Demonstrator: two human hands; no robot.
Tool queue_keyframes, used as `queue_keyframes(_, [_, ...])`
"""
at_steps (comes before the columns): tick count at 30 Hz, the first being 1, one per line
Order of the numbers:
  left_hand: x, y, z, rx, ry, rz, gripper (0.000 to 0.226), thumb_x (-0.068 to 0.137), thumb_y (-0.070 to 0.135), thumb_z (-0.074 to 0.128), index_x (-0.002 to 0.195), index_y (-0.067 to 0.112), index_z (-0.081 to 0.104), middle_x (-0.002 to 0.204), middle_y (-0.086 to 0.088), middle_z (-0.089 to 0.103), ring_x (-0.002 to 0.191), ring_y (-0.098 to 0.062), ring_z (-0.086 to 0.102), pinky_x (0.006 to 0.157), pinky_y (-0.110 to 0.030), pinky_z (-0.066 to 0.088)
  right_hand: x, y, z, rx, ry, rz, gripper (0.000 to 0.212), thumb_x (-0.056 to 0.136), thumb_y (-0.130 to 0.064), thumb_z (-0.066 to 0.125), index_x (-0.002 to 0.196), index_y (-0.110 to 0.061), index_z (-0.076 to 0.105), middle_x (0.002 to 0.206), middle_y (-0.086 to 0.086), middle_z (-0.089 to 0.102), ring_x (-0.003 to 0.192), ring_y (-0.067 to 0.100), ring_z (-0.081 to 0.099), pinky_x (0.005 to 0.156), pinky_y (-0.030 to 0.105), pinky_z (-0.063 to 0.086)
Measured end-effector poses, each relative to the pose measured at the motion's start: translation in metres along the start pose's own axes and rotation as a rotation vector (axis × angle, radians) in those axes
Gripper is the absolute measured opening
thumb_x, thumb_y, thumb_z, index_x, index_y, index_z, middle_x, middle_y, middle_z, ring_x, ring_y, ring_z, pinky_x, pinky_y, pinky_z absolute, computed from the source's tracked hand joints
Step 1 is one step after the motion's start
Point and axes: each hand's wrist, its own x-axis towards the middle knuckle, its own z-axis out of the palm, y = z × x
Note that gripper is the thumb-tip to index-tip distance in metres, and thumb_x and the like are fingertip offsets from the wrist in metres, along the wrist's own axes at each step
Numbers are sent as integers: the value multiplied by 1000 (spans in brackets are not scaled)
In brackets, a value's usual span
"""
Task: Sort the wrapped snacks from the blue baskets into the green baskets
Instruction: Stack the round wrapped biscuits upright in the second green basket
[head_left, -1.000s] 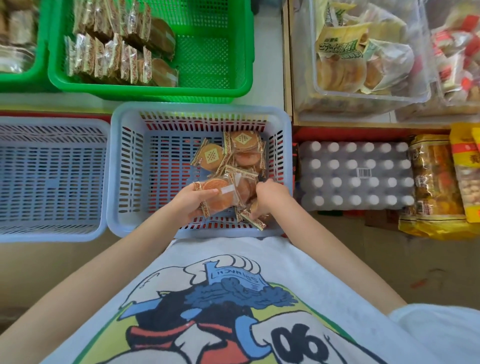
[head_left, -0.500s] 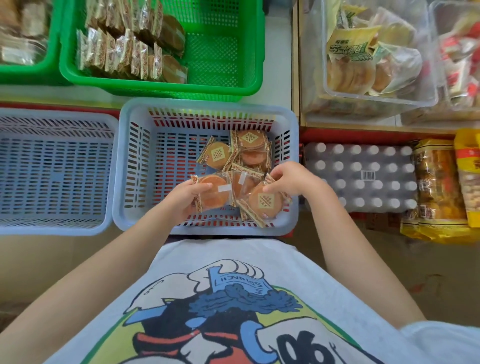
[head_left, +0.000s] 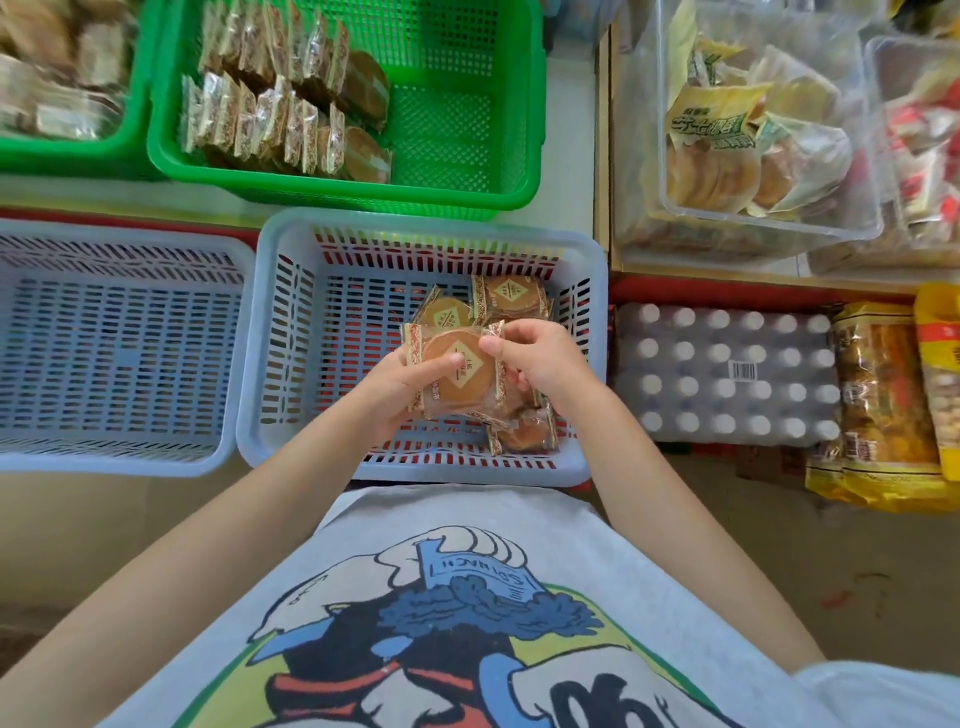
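Both hands meet, gripping.
Left hand (head_left: 395, 387) reaches toward one o'clock, thumb curled; right hand (head_left: 540, 358) at three o'clock beside it, fingers pinching.

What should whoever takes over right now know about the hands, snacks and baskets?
Left hand: holds a stack of wrapped snacks above the right blue basket.
Right hand: pinches the top snack's right edge.
Loose snacks lie in that basket's right part, some under the hands.
Left blue basket shows no snacks.
Done: middle green basket holds two rows of snacks on edge at its left; the right part is bare.
Left: carry the stack to the green basket, then clear the rest.
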Motion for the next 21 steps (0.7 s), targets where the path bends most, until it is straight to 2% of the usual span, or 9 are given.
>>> queue_keyframes(3, [0,6,-2,-65,65,47,32,90,29,69,120,17,64,106,-1,76,100,-22,71,77,-31,58,3,-7,3,45,83,-50,34,88,-41,74,114,-21,64,106,-3,67,91,11,64,71,26,53])
queue_keyframes(4, [-1,12,-3,-103,60,56,35,91,29,68,123,16,63,108,-3,75,100,-23,71,75,-31,58,3,-13,2,53,94,-53,37,89,-46,70,115,-22,62,111,-3,66,100,13,64,78,30,55])
queue_keyframes(8, [8,36,-10,-160,2,137,49,91,32,69,135,12,56,124,-13,68,113,-32,66,94,-44,55,9,-41,6,21,-70,0,55,97,-62,47,130,-19,56,126,-5,63,114,12,59,95,35,49])
queue_keyframes(10, [16,50,-15,-67,53,177,53,89,41,71,132,14,57,123,-11,69,112,-30,67,97,-46,53,14,-58,14,79,-136,21,45,92,-58,56,124,-25,57,119,-4,68,111,12,63,102,39,47])
queue_keyframes(13, [27,78,-29,252,213,190,65,80,65,69,127,22,55,117,1,66,107,-17,65,96,-42,51,31,-80,18,146,-100,22,51,81,-49,67,124,-22,57,112,1,72,106,21,69,100,51,52])
queue_keyframes(16, [32,106,-60,539,548,394,41,94,44,60,123,17,52,107,3,58,98,-11,56,85,-33,45,51,-107,15,226,0,-41,30,93,-32,67,118,-20,57,115,3,70,106,22,68,99,51,53])
queue_keyframes(18, [33,123,-86,763,733,574,41,94,35,59,129,15,53,121,-3,56,113,-19,52,95,-36,42,67,-129,14,202,124,-59,51,91,-36,69,133,-18,47,126,0,62,115,20,60,103,45,49])
queue_keyframes(19, [38,126,-100,926,771,594,46,94,36,58,136,16,51,134,-6,51,126,-22,45,103,-39,37,77,-141,14,174,173,-70,60,90,-37,69,139,-17,40,126,-4,57,115,18,55,101,40,46])
queue_keyframes(21, [45,127,-127,1277,724,465,63,95,43,54,151,22,34,158,-7,28,147,-27,21,117,-46,20,101,-164,17,134,250,-83,67,91,-32,68,145,-14,32,124,-5,49,111,16,50,93,34,43])
